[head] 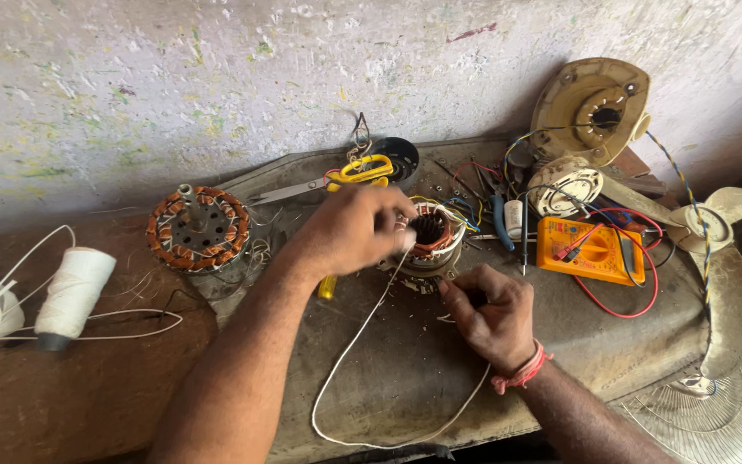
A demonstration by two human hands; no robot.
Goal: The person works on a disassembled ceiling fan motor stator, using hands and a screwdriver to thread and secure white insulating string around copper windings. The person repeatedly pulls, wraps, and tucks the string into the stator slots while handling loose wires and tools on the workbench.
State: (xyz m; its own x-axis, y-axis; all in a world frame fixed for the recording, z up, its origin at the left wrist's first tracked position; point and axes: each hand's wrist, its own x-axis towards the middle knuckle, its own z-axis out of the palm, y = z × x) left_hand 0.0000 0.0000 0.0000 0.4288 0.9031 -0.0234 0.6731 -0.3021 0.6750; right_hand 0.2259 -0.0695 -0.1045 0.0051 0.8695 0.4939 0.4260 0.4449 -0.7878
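Room behind the motor core (431,236) is being blocked by scissors (337,179), pliers (500,219) and tangled wires (465,206); the right side is being crowded by an orange meter (590,251) and its red lead (624,301); bare mat (388,361) in front is being crossed only by white string (345,361).

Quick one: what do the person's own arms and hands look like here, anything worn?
Both forearms are bare, with no sleeves in view and no gloves. The right hand has a red-pink thread band tied round its wrist. The left hand shows no band or watch on the visible wrist. Whether any fingers carry rings is too small to tell.
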